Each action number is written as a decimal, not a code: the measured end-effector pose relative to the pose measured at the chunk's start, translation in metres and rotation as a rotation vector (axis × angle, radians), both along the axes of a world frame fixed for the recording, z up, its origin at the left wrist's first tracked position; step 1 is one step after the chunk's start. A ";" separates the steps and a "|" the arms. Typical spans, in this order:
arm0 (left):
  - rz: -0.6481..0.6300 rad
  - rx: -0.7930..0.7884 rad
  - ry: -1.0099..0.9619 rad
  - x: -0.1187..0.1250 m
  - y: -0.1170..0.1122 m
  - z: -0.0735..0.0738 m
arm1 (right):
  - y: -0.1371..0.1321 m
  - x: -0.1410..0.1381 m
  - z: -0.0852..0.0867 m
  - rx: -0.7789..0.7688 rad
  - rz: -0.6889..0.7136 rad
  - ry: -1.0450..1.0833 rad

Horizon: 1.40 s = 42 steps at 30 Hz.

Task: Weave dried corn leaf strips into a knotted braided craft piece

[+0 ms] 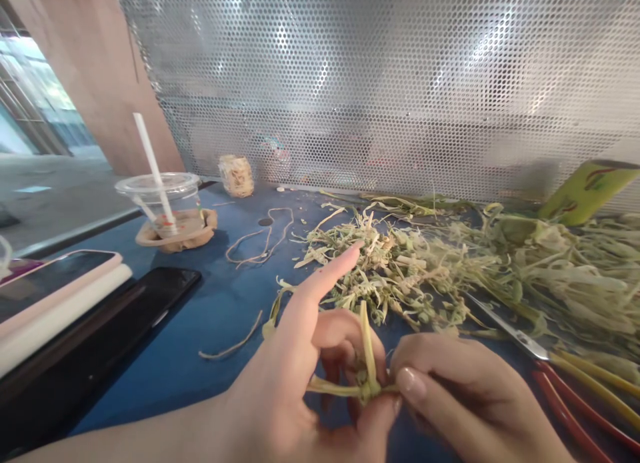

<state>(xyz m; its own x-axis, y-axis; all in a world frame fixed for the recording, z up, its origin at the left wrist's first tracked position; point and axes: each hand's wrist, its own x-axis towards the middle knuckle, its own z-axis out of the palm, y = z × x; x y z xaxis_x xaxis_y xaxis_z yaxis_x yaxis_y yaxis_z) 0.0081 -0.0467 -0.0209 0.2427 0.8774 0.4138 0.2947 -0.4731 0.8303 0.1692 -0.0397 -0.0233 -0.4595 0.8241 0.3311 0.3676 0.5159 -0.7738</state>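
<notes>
Both my hands meet low in the middle of the view over a blue tabletop (pixel 210 316). My left hand (pixel 305 376) pinches a small knot of pale green leaf strips (pixel 369 376) between thumb and middle fingers, its forefinger stretched out toward the pile. My right hand (pixel 460 396) is closed on the same knot from the right, thumb pressed on it. One strip stands up from the knot, another runs out to the left.
A heap of cut leaf strips (pixel 430 270) covers the table's middle and right. Red-handled scissors (pixel 550 363) lie at the right. A plastic cup with a straw (pixel 167 206), a black phone (pixel 125 323), another phone in a pink case (pixel 50 283) stand left. A perforated metal screen (pixel 380 83) closes the back.
</notes>
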 end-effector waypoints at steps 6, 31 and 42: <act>-0.140 -0.035 -0.093 0.001 0.002 0.001 | -0.002 0.001 0.001 -0.147 0.029 0.148; -0.106 0.126 0.339 -0.022 0.012 -0.015 | 0.014 -0.010 -0.006 -0.754 0.071 0.668; 0.026 0.242 0.368 -0.024 0.019 -0.023 | 0.017 -0.011 -0.004 -0.728 0.137 0.606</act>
